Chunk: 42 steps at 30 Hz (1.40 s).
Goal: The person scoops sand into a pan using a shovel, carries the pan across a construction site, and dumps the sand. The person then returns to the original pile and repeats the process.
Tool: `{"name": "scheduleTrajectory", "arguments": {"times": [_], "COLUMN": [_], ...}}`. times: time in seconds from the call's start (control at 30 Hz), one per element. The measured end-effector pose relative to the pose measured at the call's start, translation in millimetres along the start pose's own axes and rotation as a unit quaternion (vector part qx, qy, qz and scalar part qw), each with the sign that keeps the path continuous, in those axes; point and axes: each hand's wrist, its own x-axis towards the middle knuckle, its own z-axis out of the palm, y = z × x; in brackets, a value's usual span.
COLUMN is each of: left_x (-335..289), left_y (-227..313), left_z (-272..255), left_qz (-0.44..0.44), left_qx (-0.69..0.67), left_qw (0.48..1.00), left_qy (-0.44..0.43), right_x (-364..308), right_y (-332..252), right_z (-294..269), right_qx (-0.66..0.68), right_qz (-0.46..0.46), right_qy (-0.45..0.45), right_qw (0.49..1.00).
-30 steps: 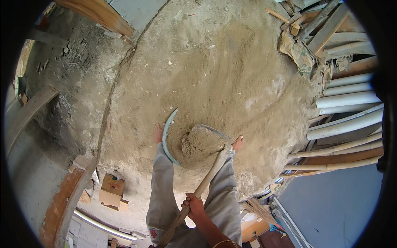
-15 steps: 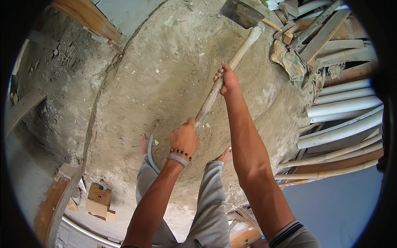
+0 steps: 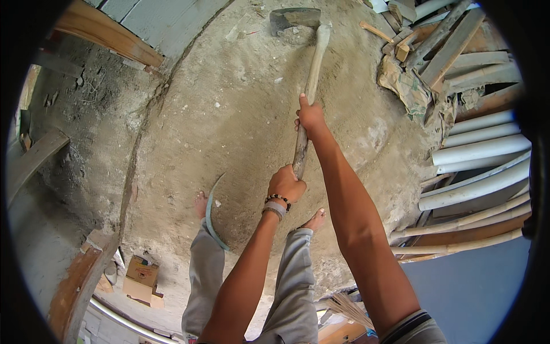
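Both my hands are closed round the wooden handle of a hoe (image 3: 315, 63). My left hand (image 3: 286, 184), with beaded bracelets at the wrist, grips the near end. Farther up the handle, about midway, is my right hand (image 3: 309, 116). The hoe's wide, dark metal blade (image 3: 285, 20) meets the dirt floor (image 3: 240, 137) at the far side, with some loose soil against it. Between my bare feet, closer to the left one, lies a thin curved blue-grey strip (image 3: 211, 215).
White pipes (image 3: 478, 150), poles and boards (image 3: 452, 51) are stacked along the right, with crumpled brown paper (image 3: 405, 89) beside them. A cardboard box (image 3: 140, 278) sits at the lower left. A crack and a wooden post (image 3: 112, 34) border the left side.
The hoe's blade has swung left and now touches the soil. My left hand has shifted right with the handle's near end; my right hand has come slightly nearer.
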Motion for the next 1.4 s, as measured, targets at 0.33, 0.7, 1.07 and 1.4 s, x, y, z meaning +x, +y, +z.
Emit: {"name": "scheduleTrajectory", "arguments": {"times": [0.33,0.7,1.07,1.4], "left_x": [-179,-340,-483,-559], "left_y": [-82,-131,-128,-147], "left_z": [62,18,-120,-127], "left_qz": [-0.04,-0.223,-0.108,-0.24], "left_qx": [-0.059,-0.174,0.216,0.377], "left_qw": [0.995,0.929,0.958,0.882], "left_qy": [-0.065,-0.237,-0.153,-0.152], "right_x": [-34,-187,-406,-485], "right_y": [101,251,210,161], "right_z": [-8,0,33,11], "right_qx": [0.066,-0.108,0.244,0.376], "right_qz": [0.132,0.224,0.368,0.548], "right_qy": [-0.041,0.017,0.069,0.013], "right_qw": [0.988,0.968,0.895,0.747]}}
